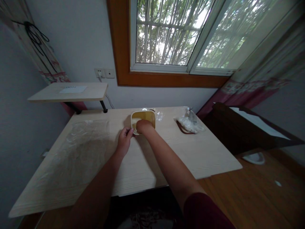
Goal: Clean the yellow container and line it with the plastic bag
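I log one yellow tub on the desk, near its back edge. Left hand: narrow, pinching the tub's corner. Right hand: curled over the tub, grip unclear. Plastic bag nearby.

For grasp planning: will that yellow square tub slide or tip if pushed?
The yellow plastic tub looks thin-walled, so it is probably light and fairly stiff. Its low, wide shape suggests it resists tipping. It may slide on the smooth table unless held, as by the left hand at its corner.
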Demonstrator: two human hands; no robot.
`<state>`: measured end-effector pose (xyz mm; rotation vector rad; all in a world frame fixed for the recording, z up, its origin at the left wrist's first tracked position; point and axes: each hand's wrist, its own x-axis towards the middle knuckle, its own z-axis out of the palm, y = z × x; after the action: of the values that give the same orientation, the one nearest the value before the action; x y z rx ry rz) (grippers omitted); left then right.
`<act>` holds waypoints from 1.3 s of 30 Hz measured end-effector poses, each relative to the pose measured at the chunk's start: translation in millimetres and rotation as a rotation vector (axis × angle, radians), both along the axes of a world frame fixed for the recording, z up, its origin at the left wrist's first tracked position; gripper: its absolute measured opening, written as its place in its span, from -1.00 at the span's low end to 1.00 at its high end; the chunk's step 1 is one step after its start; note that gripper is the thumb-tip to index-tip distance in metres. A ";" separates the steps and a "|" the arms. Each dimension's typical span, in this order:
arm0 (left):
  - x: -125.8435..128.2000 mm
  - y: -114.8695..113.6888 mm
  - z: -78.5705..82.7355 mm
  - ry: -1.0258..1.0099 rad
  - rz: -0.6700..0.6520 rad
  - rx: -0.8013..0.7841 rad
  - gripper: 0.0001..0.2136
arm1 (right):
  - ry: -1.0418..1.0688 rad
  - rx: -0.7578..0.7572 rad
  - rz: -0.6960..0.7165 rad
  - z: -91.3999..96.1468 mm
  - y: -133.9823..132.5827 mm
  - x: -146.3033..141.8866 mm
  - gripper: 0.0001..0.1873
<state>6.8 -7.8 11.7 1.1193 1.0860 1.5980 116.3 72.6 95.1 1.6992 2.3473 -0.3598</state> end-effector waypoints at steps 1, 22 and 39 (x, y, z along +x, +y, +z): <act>-0.5 0.3 -1.0 -0.001 -0.002 0.001 -0.68 | 0.003 0.004 0.018 -0.1 -0.6 1.1 -0.61; -3.7 -1.3 -15.1 -0.052 -0.068 -0.007 -0.73 | 0.181 0.111 0.284 20.8 -70.6 48.7 -0.61; 1.5 -1.7 -9.2 0.055 -0.036 -0.035 -0.68 | 0.178 0.199 0.069 0.9 -113.1 43.5 -0.40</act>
<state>8.2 -9.4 2.5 1.1584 1.1195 1.5227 159.8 -40.5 96.0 1.7299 2.6424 -0.2837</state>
